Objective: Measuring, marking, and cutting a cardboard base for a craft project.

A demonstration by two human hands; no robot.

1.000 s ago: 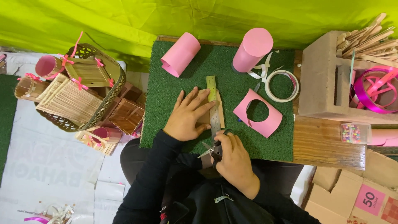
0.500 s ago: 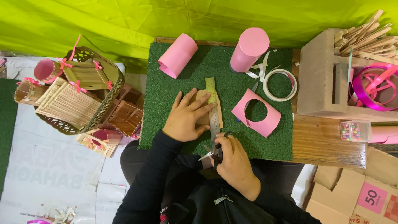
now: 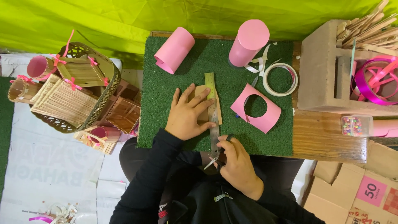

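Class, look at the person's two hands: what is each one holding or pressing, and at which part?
The left hand presses flat on the middle of a tan card piece beside the ruler. The right hand grips scissors by the handles.

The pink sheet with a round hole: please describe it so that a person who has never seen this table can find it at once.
Start at the green turf mat on the wooden table. Near the mat's right edge, just right of the steel ruler under the left hand, the pink sheet lies flat. Unlike the two pink paper rolls further back, it is unrolled and has a round hole cut through it.
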